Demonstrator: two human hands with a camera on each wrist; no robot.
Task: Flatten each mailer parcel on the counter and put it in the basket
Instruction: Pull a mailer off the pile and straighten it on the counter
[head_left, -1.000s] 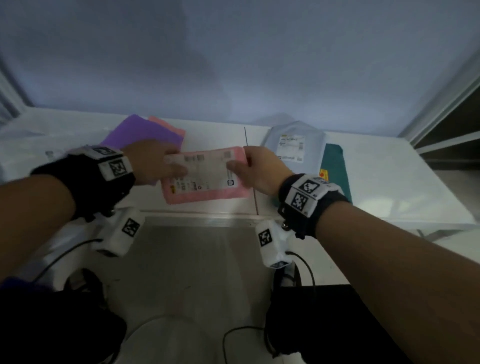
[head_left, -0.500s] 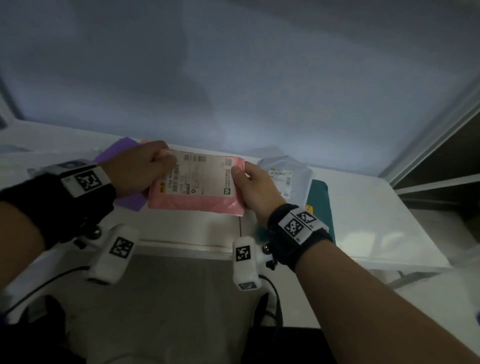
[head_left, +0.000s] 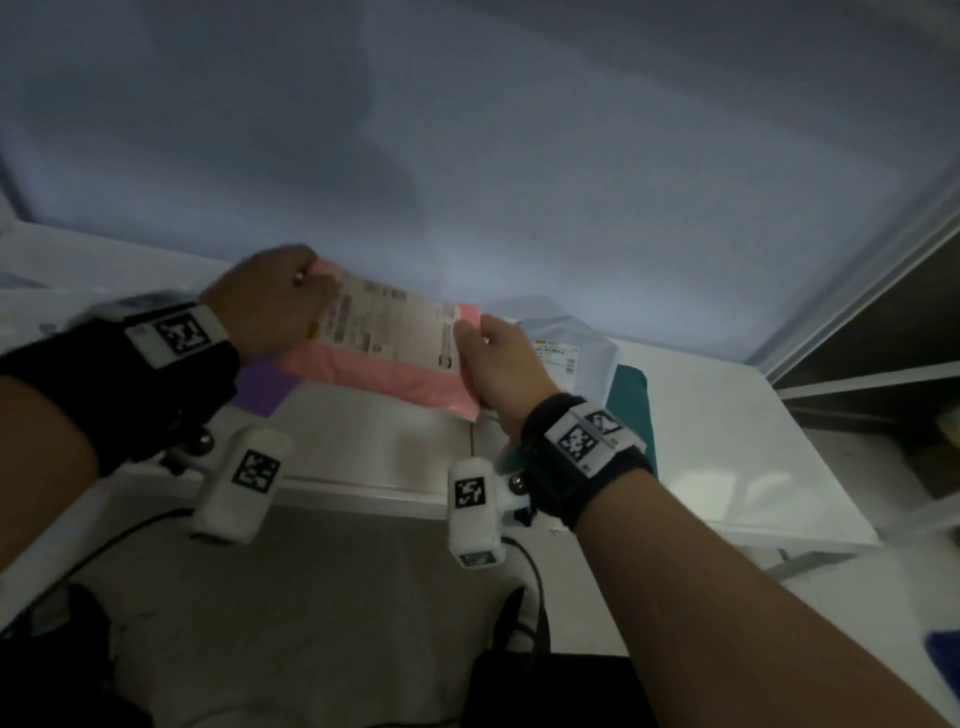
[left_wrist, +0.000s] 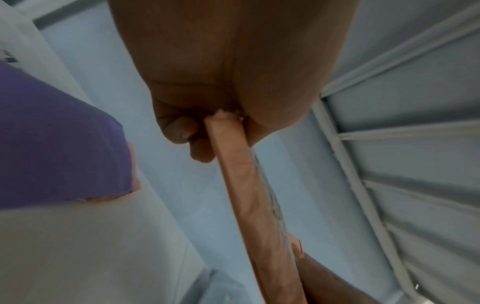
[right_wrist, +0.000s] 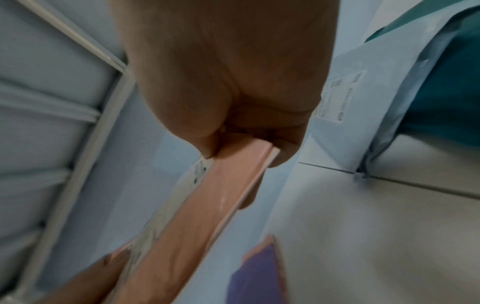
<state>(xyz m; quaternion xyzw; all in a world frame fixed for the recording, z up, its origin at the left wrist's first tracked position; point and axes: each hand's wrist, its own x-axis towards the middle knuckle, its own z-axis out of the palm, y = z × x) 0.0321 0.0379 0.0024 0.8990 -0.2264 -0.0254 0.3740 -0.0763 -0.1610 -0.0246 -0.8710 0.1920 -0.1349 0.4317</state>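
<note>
A pink mailer parcel with a white shipping label is held up off the white counter, tilted with its label toward me. My left hand pinches its left end, and my right hand pinches its right end. Seen edge-on in the wrist views, the pink mailer looks thin, with thumb and fingers of each hand clamped on it. The basket is not in view.
A purple mailer lies on the counter under my left hand, with a pink one beneath it. At the right lie a pale grey mailer with a label and a teal mailer. A wall rises behind the counter.
Both hands have lifted the pink mailer off the counter and carried it up and away from me. Its left end now sits higher than its right.
</note>
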